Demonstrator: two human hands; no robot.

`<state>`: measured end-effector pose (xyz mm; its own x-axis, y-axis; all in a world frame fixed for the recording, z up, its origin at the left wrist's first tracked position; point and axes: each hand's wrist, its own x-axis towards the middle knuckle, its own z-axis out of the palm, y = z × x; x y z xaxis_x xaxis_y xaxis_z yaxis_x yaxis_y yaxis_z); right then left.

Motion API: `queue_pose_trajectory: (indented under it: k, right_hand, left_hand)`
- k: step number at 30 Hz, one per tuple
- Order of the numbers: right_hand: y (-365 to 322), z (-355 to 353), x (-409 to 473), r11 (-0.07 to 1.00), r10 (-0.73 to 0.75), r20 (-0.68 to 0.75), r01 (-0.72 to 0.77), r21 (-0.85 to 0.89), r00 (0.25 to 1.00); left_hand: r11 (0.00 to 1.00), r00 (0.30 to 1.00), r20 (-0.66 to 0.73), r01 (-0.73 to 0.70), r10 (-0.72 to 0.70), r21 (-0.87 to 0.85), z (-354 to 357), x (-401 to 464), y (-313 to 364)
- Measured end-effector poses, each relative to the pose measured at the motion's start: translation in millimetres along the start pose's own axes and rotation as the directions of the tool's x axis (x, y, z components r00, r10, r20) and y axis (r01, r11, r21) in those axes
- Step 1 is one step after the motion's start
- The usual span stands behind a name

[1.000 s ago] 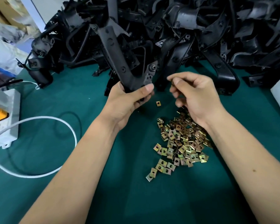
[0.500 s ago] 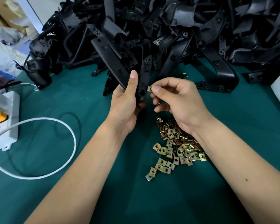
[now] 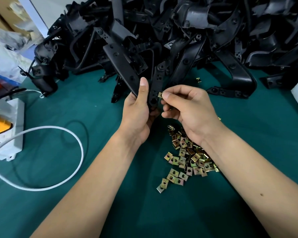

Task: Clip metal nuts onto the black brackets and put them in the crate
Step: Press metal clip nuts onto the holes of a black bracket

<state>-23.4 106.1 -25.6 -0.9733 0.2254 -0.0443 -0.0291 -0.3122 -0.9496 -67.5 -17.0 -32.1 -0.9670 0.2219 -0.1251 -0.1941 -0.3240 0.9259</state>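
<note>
**Nut's finally at the bracket edge**

My left hand [image 3: 138, 109] is gripping the black bracket [image 3: 155, 86] at 12 o'clock; my right hand [image 3: 187, 107], up from the nut pile [image 3: 187, 155], is pinching a clip nut [image 3: 160, 95] against it, so clipping's next.

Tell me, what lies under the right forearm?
A heap of brass-coloured metal nuts on the green cloth. The right forearm covers the heap's far edge, so how far it spreads is hidden.

I log a dark green cloth-covered table [image 3: 62, 107] (evenly lit); white wall panel [image 3: 41, 12] far left.
</note>
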Motion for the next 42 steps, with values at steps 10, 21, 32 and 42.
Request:
queue_pose_trajectory:
  k: [10,21,32,42]
  right_hand:
    - [0.0,-2.2,0.7,1.0,0.004,-0.006,-0.004,-0.017,1.0]
    - [2.0,-1.1,-1.6,0.999,-0.041,0.006,0.041,0.024,0.999]
    - [-0.7,-11.0,2.9,0.986,-0.135,0.046,0.139,-0.094,0.99]
    - [-2.6,-36.9,23.5,0.537,-0.361,0.042,0.244,-0.807,0.932]
  left_hand:
    - [1.0,1.0,-0.024,0.008,-0.008,-0.004,0.5,-0.3,0.1]
    - [0.998,0.999,-0.029,-0.035,0.036,0.055,2.5,1.0,-0.6]
    - [0.966,0.985,-0.025,-0.163,0.171,0.202,7.0,0.1,-6.7]
    - [0.993,0.995,-0.012,-0.096,0.095,-0.064,-2.6,3.5,8.4]
